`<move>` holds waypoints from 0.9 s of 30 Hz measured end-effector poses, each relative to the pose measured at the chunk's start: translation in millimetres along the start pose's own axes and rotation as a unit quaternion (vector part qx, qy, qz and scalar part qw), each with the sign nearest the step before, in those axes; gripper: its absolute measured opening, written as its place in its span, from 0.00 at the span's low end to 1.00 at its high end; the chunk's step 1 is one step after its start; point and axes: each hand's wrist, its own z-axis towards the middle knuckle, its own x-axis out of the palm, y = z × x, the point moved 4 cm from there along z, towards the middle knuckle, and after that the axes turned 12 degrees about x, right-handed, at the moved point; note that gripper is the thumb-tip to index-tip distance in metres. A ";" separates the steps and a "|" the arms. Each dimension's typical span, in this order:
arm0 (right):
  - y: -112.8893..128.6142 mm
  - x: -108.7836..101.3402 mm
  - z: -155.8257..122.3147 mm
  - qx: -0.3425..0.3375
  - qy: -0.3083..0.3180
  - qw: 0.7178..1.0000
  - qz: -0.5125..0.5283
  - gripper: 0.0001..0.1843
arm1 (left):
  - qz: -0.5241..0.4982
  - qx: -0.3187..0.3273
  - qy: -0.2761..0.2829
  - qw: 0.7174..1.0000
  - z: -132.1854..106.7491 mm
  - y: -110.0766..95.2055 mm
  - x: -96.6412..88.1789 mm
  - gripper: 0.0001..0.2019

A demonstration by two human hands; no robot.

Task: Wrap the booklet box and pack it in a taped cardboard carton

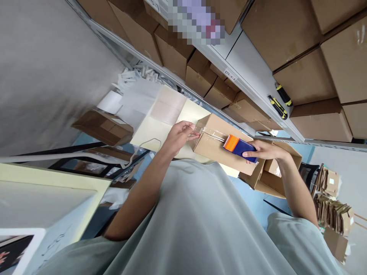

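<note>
A closed cardboard box (212, 152) lies on the pale yellow table in front of me, with clear tape (213, 134) running along its top seam. My right hand (262, 149) is wrapped round a blue and orange tape dispenser (236, 147), which rests over the right part of the box top. At the box's left end, my left hand (183, 134) has its fingers pinched at the loose end of the clear tape, which sticks out past the edge. The underside of the dispenser is hidden.
Shelves of cardboard boxes (200, 72) run along the far side, with two yellow-black utility knives (278, 107) on a shelf. An open carton (269, 187) stands right of the table (146, 139), another open carton (103, 126) left. Flattened cardboard (334, 214) is stacked at far right.
</note>
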 end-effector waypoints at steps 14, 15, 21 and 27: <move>-0.6 -0.6 -8.4 0.020 -0.024 0.999 -0.026 0.31 | 0.012 0.072 0.072 0.995 2.4 11.1 -4.6 0.23; 0.2 -0.7 -8.9 0.025 -0.026 0.999 -0.028 0.31 | 0.008 0.067 0.078 0.995 3.1 11.6 -4.9 0.23; 2.4 0.9 -11.1 0.036 -0.042 0.998 -0.019 0.32 | -0.016 0.055 0.087 0.995 1.8 11.2 -2.8 0.21; 1.6 3.8 -15.1 0.037 -0.043 0.998 -0.009 0.32 | -0.017 0.059 0.088 0.994 -3.4 5.0 -2.8 0.22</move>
